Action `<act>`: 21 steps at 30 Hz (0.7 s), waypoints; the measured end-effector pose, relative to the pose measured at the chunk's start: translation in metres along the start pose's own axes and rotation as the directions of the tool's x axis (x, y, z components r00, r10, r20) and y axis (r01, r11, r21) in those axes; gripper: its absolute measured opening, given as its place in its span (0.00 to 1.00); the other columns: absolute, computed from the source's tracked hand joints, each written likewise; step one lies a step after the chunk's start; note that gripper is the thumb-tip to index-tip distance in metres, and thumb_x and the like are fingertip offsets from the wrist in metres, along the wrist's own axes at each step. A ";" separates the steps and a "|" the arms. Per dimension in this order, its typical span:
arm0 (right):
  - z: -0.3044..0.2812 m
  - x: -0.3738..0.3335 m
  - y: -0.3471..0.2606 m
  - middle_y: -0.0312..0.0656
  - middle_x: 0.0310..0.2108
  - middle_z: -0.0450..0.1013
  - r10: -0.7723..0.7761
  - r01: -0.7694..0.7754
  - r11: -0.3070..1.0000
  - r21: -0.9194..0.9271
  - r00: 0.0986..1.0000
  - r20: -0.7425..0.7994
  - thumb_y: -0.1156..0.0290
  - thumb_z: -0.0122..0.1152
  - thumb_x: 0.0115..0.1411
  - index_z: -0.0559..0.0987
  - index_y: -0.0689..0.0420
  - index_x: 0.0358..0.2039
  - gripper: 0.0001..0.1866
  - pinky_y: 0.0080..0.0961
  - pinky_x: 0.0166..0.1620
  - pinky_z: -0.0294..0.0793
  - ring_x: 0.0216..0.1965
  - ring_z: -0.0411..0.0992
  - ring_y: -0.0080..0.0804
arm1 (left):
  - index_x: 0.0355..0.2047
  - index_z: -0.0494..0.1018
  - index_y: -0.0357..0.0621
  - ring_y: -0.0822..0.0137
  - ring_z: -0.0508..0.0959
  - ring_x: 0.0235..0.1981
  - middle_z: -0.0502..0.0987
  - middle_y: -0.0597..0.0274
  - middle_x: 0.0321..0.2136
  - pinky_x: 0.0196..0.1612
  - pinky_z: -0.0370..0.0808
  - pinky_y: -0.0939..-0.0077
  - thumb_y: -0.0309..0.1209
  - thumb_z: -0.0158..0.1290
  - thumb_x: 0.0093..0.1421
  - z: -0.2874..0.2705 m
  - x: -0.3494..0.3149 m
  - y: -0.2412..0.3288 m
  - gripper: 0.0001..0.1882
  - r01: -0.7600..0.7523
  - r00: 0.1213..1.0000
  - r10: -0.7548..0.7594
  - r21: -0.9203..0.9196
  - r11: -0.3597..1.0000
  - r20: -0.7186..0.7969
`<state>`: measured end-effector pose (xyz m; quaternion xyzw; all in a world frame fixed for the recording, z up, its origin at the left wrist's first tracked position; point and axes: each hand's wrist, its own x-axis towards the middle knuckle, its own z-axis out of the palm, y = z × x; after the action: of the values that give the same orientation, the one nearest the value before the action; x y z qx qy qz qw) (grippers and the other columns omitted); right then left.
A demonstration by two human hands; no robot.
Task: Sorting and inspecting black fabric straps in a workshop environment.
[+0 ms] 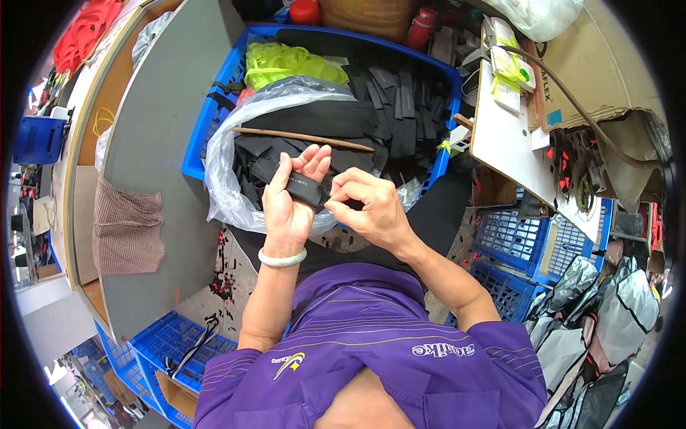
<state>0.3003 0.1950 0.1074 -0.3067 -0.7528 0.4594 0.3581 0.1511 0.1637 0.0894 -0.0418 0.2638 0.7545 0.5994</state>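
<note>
Palm up, my left hand (284, 207) holds a small black fabric piece (306, 190) with pale printing, its fingers curled around it. My right hand (373, 209) is closed in a pinch at the piece's near right corner; what exactly lies between its fingertips is too small to make out. Beyond both hands, a clear plastic bag (221, 154) sits opened in a blue crate (196, 146). Black fabric pieces (314, 118) fill the bag, and a thin brown stick (304, 137) lies across them.
More black strips (404, 107) and a bright yellow-green bundle (293, 63) lie in the crate. A grey panel (168, 143) stands at left, with a checked cloth (128, 229) on it. A white board (525, 154) juts in from the right. Blue baskets (511, 239) stand lower right.
</note>
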 end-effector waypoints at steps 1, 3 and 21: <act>0.000 0.000 0.000 0.39 0.27 0.73 -0.001 0.001 1.000 -0.001 1.000 -0.003 0.78 0.64 0.44 0.78 0.63 0.21 0.04 0.21 0.28 0.71 0.26 0.72 0.25 | 0.30 0.67 0.35 0.52 0.75 0.45 0.73 0.46 0.39 0.50 0.73 0.62 0.35 0.43 0.66 0.002 0.000 0.000 0.14 -0.010 1.000 0.010 0.038 0.999 -0.014; 0.002 0.001 0.001 0.40 0.28 0.73 0.088 -0.084 0.984 0.157 0.996 -0.017 0.78 0.64 0.45 0.79 0.64 0.22 0.04 0.19 0.30 0.70 0.27 0.72 0.22 | 0.30 0.67 0.36 0.54 0.75 0.43 0.74 0.48 0.38 0.48 0.74 0.64 0.36 0.44 0.65 -0.004 0.002 0.003 0.14 0.004 1.000 -0.004 0.004 1.000 0.030; 0.009 -0.003 -0.001 0.46 0.46 0.64 -0.055 0.065 0.990 -0.127 0.995 0.081 0.59 0.70 0.42 0.77 0.52 0.43 0.26 0.35 0.40 0.74 0.38 0.73 0.43 | 0.29 0.68 0.42 0.70 0.64 0.23 0.69 0.61 0.28 0.26 0.63 0.77 0.40 0.44 0.65 0.005 0.014 0.011 0.15 -0.027 0.983 0.042 -0.089 0.996 0.177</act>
<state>0.2944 0.1885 0.1045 -0.2883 -0.8032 0.4102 0.3218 0.1380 0.1763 0.0926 0.0048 0.1769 0.7762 0.6051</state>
